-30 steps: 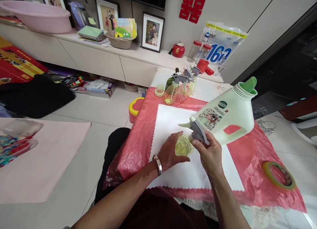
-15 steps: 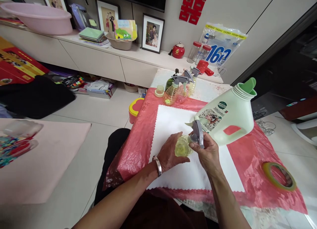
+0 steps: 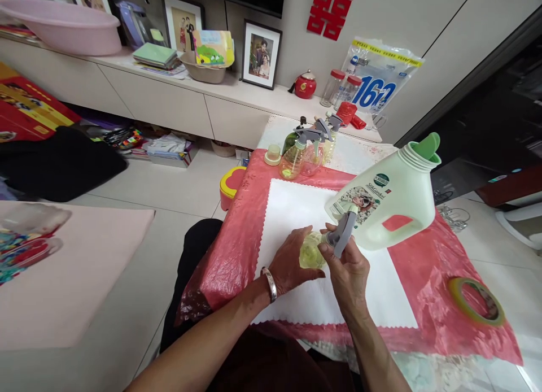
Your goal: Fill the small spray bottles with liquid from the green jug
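Note:
My left hand (image 3: pixel 291 263), a silver bangle on its wrist, is wrapped round a small clear yellow-green spray bottle (image 3: pixel 310 251) standing on a white paper sheet (image 3: pixel 296 211). My right hand (image 3: pixel 348 271) is closed on the bottle's grey trigger spray head (image 3: pixel 341 234), whose nozzle points up and away from me. Just behind them stands a large pale green jug (image 3: pixel 387 199) with a printed label, a red handle hole and no cap on its wide mouth.
A red plastic cover (image 3: pixel 432 268) lies over the table. Several filled spray bottles (image 3: pixel 307 149) and a small cap (image 3: pixel 273 153) stand at the far end. A roll of green tape (image 3: pixel 476 299) lies at right. Shelf with framed photos (image 3: pixel 261 54), jars (image 3: pixel 332 87) and a pink basin (image 3: pixel 63 27) behind.
My right hand has turned the grey spray head on the bottle; its nozzle swung from pointing left to pointing up and away. My left hand kept hold of the bottle.

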{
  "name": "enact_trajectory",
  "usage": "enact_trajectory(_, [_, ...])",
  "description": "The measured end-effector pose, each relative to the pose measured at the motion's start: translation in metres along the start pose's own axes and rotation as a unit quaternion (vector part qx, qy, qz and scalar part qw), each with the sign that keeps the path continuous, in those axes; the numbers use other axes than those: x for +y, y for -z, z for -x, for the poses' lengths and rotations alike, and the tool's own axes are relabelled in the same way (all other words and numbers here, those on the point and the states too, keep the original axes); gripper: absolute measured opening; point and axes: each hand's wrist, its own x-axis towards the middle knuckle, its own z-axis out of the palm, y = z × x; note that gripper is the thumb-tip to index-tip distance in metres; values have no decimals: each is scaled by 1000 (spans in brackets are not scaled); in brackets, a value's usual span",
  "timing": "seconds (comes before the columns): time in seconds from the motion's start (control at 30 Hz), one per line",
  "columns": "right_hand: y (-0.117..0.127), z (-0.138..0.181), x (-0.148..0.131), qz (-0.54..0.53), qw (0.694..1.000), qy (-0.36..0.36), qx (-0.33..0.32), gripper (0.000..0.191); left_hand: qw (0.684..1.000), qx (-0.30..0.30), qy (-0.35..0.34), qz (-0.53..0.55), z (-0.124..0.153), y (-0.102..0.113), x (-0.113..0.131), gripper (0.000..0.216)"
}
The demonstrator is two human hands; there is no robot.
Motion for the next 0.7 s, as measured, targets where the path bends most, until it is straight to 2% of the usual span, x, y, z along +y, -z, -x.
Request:
enact_trajectory(0.13, [13, -3, -1, -37, 997, -6, -69, 34, 1000, -13, 0, 5, 0, 2, 1, 106])
enact_trajectory(0.2, [15, -6, -1, -72, 994, -10, -83, 31, 1000, -12, -1, 7, 0, 3, 2, 105])
enact_trajectory(0.33, [6, -9, 2, -129, 990, -17, -50, 21, 1000, -10, 5, 4, -1, 3, 4, 105])
enact_trajectory(0.43, [-2, -8, 4, -146, 989, -23, -9, 22, 1000, -13, 18, 3, -2, 4, 6, 105])
enact_trajectory(0.7, [-5, -1, 6, -77, 996, -39, 24, 31, 1000, 3, 5, -10, -1, 0, 4, 102])
